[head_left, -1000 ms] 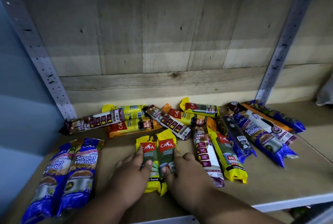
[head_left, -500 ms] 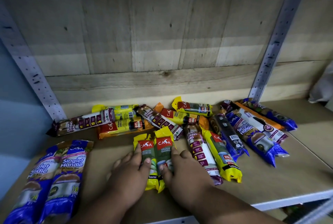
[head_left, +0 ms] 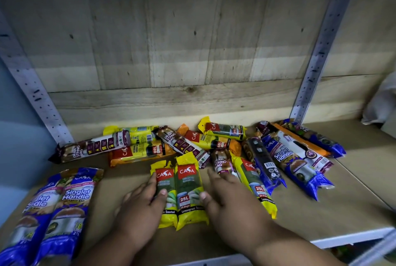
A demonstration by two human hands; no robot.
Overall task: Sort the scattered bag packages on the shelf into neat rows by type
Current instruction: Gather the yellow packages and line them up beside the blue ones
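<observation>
Up front on the shelf, head view: you've got two yellow 25L packs lying side by side, touching along their long edges, tops pointing toward the back wall. Your left hand lies flat against the left pack with the thumb on its front, fingers loosely spread, not gripping anything. Your right hand is open too, thumb touching the right pack's edge and fingers stretched onto the lower end of a maroon draw string pack just beside it.

At the far left, two blue Singlet Handle packs sit as a tidy pair, side by side. Behind everything it's a jumble: another draw string pack lying crosswise, an orange 60L pack, more yellow and orange ones overlapping near the back. Right of your hand there's a third yellow 25L pack, then a dark pack that I think is a blue one flipped over, hard to read, and more blue packs fanned out by the metal upright.
</observation>
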